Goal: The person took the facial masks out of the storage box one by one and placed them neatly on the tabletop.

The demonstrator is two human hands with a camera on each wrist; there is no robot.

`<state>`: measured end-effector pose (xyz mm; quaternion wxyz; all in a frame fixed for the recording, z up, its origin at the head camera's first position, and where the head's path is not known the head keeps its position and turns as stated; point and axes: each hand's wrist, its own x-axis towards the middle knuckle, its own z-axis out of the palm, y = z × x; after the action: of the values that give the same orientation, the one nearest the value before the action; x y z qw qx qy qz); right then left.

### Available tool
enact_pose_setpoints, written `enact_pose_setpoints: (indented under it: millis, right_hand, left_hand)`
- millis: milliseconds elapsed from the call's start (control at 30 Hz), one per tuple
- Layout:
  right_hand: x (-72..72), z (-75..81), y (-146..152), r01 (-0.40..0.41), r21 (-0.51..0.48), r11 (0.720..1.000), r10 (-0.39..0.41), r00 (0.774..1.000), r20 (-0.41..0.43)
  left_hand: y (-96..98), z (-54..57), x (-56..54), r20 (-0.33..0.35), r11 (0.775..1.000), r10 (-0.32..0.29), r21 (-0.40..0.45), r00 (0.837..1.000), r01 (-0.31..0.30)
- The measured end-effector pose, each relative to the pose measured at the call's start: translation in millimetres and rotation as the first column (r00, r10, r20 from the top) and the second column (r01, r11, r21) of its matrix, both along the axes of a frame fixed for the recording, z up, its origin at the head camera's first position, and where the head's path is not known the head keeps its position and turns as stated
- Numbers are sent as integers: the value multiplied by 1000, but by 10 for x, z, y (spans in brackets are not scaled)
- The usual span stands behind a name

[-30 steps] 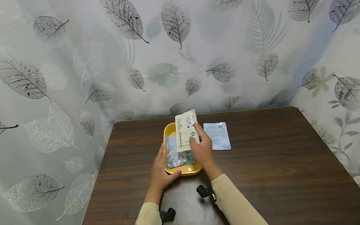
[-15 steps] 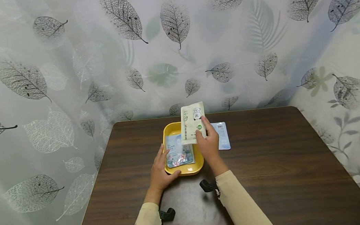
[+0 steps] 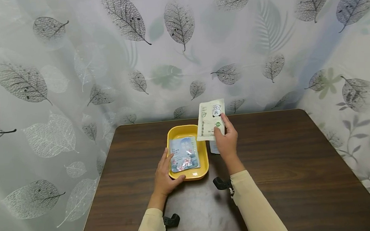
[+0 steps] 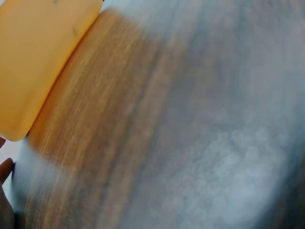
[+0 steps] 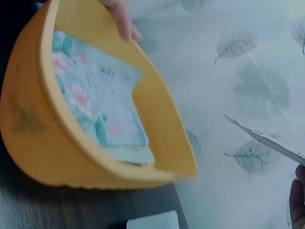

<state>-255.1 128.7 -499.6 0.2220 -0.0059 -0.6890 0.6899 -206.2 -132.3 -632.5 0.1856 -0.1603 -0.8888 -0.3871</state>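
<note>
My right hand [image 3: 227,141] pinches a cream sheet-mask packet [image 3: 211,122] with a cartoon figure and green print, thumb in front. It is raised over the table's back edge, right of a yellow plastic tub [image 3: 204,167]. In the right wrist view the packet [image 5: 267,138] appears almost edge-on. My left hand [image 3: 165,178] holds the tub's left front side, its thumb at the near rim and fingers [image 5: 123,21] over the edge. Inside the tub lies a blue floral mask packet [image 3: 184,154], with another packet's pale edge [image 5: 126,155] showing beneath it.
A pale blue packet [image 3: 214,147] lies on the brown wooden table [image 3: 286,165] right of the tub, mostly hidden by the raised packet and hand. Behind the table hangs a leaf-patterned curtain [image 3: 244,41].
My right hand has lifted the cream packet out from above the tub, up and to the right, now covering most of the pale blue packet. The left hand and tub stay put.
</note>
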Motion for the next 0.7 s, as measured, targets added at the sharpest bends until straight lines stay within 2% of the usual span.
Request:
enact_pose_setpoints:
  millis: [100, 333, 700]
  right_hand:
    - [-11, -30, 91, 4, -23, 1000, -4, 1000, 9]
    - [-56, -112, 287, 39, -15, 999, -38, 998, 54]
    - [-137, -270, 589, 94, 109, 990, -107, 987, 122]
  left_hand:
    - [-2, 2, 3, -10, 1000, -4, 5, 1000, 4]
    - [7, 3, 5, 31, 1000, -1, -2, 1000, 1]
    - [-1, -9, 11, 27, 1000, 7, -1, 1000, -7]
